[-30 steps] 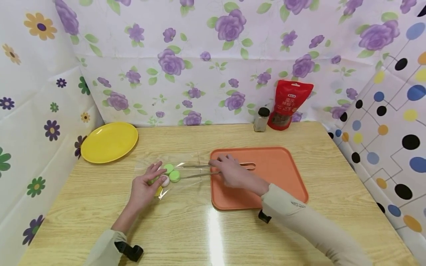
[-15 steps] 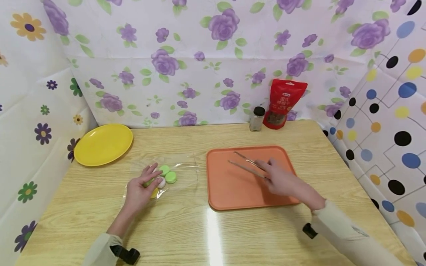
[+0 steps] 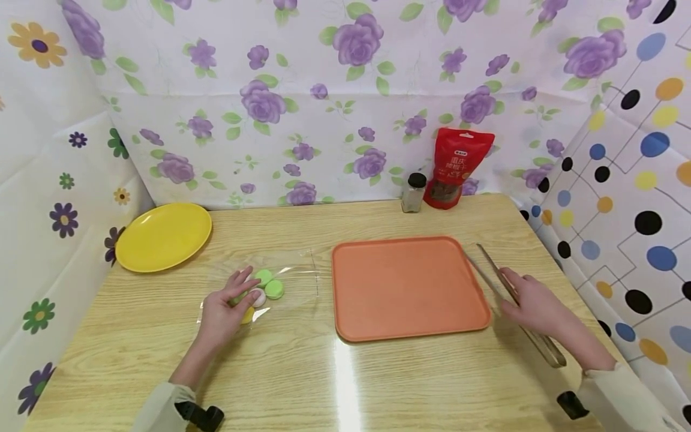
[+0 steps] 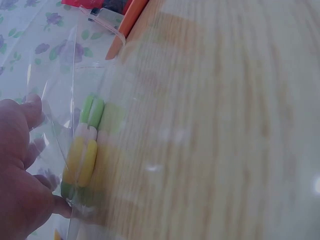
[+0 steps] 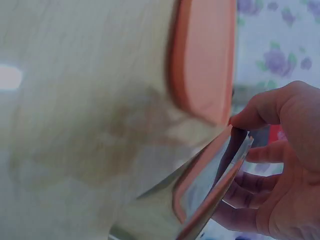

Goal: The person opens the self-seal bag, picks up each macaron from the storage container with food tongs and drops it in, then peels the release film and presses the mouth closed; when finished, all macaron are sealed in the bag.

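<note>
My left hand (image 3: 222, 309) holds the near-left part of a clear plastic bag (image 3: 299, 282) lying on the table. Inside are several macarons: green (image 3: 274, 289), white (image 3: 259, 297) and yellow (image 3: 248, 315). The left wrist view shows the green macaron (image 4: 92, 111) and yellow macaron (image 4: 81, 160) on edge behind the film, beside the fingers. To the right of the orange tray (image 3: 410, 288), my right hand (image 3: 537, 306) pinches metal tongs (image 3: 540, 342) near mid-length. Their tips point away from me and stand apart, with nothing between them. The tongs' bent end (image 5: 150, 215) shows large in the right wrist view.
A yellow plate (image 3: 164, 237) lies at the table's back left. Against the back wall stand a small black-lidded jar (image 3: 413, 193) and a red pouch (image 3: 459, 162). Patterned cloth hangs on the back and both sides.
The right hand has carried the tongs away from the bag, over the tray, to the tray's right side. The left hand stays at the bag; the camera view shifts slightly.
</note>
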The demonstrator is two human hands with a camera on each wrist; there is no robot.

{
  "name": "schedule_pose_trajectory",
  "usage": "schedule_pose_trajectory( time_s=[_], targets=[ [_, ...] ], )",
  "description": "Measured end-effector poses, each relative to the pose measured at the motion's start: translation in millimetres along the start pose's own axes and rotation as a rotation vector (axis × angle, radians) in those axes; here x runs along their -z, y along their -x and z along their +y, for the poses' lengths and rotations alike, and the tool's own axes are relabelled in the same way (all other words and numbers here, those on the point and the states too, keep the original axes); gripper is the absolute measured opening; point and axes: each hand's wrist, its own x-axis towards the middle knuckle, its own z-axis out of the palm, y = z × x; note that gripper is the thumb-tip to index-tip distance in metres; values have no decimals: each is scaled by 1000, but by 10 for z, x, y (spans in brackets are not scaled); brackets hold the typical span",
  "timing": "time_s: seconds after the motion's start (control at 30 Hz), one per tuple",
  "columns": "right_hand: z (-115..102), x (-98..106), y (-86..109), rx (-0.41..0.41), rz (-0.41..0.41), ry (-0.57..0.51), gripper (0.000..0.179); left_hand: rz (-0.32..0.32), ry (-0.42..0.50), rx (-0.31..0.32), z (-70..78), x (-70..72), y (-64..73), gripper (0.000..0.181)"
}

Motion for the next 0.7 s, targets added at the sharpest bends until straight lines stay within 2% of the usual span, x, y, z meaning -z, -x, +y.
schedule_pose_trajectory(
  time_s=[0.13, 0.33, 0.5, 0.7],
  targets=[
    [175, -53, 73, -67, -25, 12, 64, 6, -6, -4, 11, 9, 15, 24],
    [331, -126, 88, -118, -57, 29, 69, 6, 7, 25, 16, -13, 34, 24],
    [374, -171, 82, -129, -71, 33, 67, 27, 25, 39, 7, -54, 56, 25],
    [321, -183, 79, -164, -88, 29, 67, 89, 9, 53, 41, -130, 59, 23]
  ],
)
